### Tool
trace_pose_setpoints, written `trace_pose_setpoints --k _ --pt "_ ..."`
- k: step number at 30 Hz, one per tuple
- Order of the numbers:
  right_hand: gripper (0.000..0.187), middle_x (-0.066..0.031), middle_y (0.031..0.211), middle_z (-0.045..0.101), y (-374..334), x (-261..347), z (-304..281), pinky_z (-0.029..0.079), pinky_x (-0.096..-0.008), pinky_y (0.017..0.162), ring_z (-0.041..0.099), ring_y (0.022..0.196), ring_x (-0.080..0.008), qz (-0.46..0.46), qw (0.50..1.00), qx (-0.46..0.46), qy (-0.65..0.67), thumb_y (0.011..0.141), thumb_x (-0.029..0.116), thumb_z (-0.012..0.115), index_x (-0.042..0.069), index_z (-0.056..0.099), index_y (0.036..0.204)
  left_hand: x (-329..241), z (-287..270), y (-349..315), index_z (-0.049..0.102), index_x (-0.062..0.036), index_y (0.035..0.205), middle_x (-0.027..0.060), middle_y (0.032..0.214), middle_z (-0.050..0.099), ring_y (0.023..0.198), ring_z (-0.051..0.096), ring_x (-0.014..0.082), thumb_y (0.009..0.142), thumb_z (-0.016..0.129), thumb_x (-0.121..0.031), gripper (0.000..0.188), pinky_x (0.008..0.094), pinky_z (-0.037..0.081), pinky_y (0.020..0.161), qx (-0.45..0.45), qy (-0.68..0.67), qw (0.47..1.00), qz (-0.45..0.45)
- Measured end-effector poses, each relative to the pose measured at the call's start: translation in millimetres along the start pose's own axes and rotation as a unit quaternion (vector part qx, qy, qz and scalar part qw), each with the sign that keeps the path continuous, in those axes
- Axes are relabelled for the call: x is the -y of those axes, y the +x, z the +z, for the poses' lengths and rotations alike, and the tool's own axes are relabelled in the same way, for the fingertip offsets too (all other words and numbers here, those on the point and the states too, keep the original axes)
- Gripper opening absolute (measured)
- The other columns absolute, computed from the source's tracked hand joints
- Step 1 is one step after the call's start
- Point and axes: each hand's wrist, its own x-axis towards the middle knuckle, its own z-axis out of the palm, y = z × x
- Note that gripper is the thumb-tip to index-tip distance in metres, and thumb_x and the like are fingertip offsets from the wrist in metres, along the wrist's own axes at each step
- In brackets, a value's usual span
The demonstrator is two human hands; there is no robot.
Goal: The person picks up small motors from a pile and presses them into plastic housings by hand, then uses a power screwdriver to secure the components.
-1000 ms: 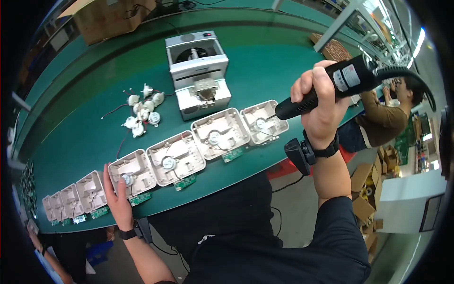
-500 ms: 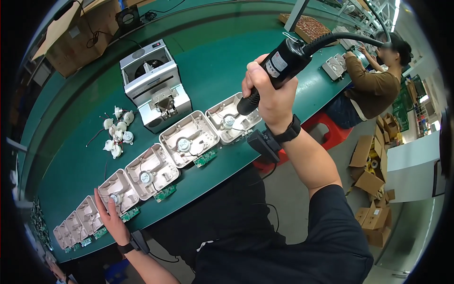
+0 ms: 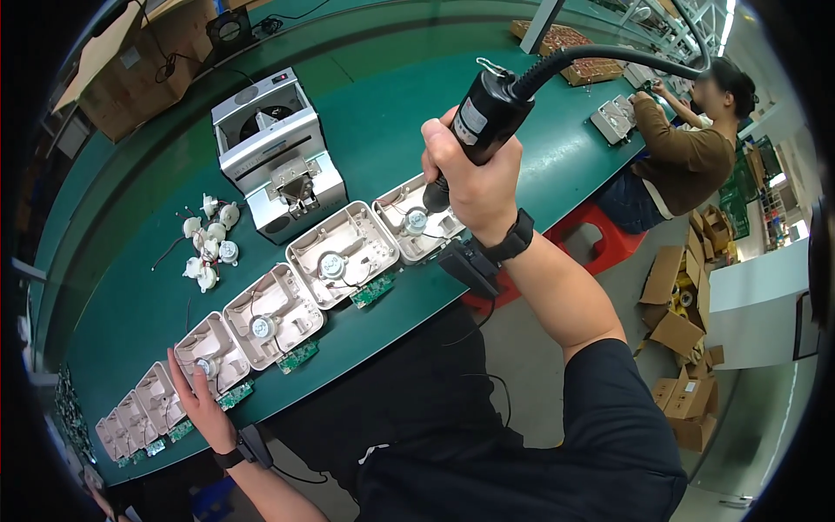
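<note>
My right hand is wrapped round a black electric screwdriver with a thick cable at its top. The tool points down over the right-most beige plastic casing, beside the round white part inside it; my hand hides the tip. My left hand is open, fingers stretched, at the near edge of another casing in the same row. Several casings stand open side by side, most with a round part and thin wires inside. Green circuit boards hang off their near sides.
Behind the row stands a grey boxy machine. Left of it lies a pile of white round parts with wires. A cardboard box is at the far left. A co-worker sits at the right beside a red stool.
My right hand and the screwdriver have moved left, staying over the right-most casing. The left hand stays open, almost in place. The whole scene has shifted slightly left.
</note>
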Motion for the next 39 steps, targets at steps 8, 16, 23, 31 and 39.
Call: trace_pose_setpoints --k 8,16,23,31,39 --pt "0.012 -0.0039 0.069 0.058 2.1 8.2 9.4 0.046 -0.0276 0.052 0.058 0.055 -0.0128 0.005 0.999 0.037 -0.023 0.091 0.006 0.066 0.001 0.055 0.089 12.2 -8.3 1.7 0.037 -0.0006 0.152 0.017 0.157 0.038 0.145 0.035 0.0253 0.101 0.055 -0.016 0.056 0.0368 0.023 0.12 -0.006 -0.014 1.0 0.003" --pt "0.014 -0.0058 0.068 0.056 20.3 63.7 68.6 0.047 -0.0289 0.054 0.057 0.055 -0.0155 -0.057 0.989 0.045 0.127 0.094 0.011 0.063 0.0 0.056 0.089 7.5 -5.6 2.2 0.039 0.0013 0.15 0.0178 0.154 0.042 0.143 0.039 0.0262 0.098 0.058 -0.013 0.057 0.037 0.026 0.119 -0.026 -0.032 0.999 0.012" --pt "0.016 -0.0064 0.067 0.057 45.2 41.9 135.2 0.046 -0.029 0.053 0.057 0.054 -0.0158 -0.04 0.983 0.123 0.131 0.093 0.012 0.065 0.0 0.057 0.087 5.9 -3.7 -0.6 0.037 0.0013 0.152 0.018 0.155 0.041 0.143 0.038 0.0259 0.098 0.056 -0.011 0.059 0.0358 0.028 0.118 -0.018 -0.054 0.998 0.009" --pt "0.015 -0.0065 0.068 0.056 23.7 45.7 116.1 0.046 -0.0302 0.052 0.056 0.054 -0.0166 0.028 0.985 0.123 0.119 0.094 0.013 0.065 0.001 0.056 0.093 12.5 -5.6 -1.3 0.038 0.0018 0.151 0.0172 0.152 0.045 0.14 0.042 0.0257 0.098 0.057 -0.012 0.058 0.0357 0.031 0.116 -0.022 -0.055 0.998 0.01" --pt "0.014 -0.0094 0.07 0.054 -6.5 56.0 36.5 0.047 -0.033 0.052 0.053 0.054 -0.0187 -0.036 0.993 0.085 0.073 0.094 0.008 0.057 0.001 0.05 0.104 7.3 -7.6 4.0 0.041 0.0002 0.15 0.0169 0.152 0.045 0.141 0.042 0.0263 0.099 0.057 -0.015 0.056 0.0367 0.028 0.117 -0.026 -0.015 1.0 0.007"
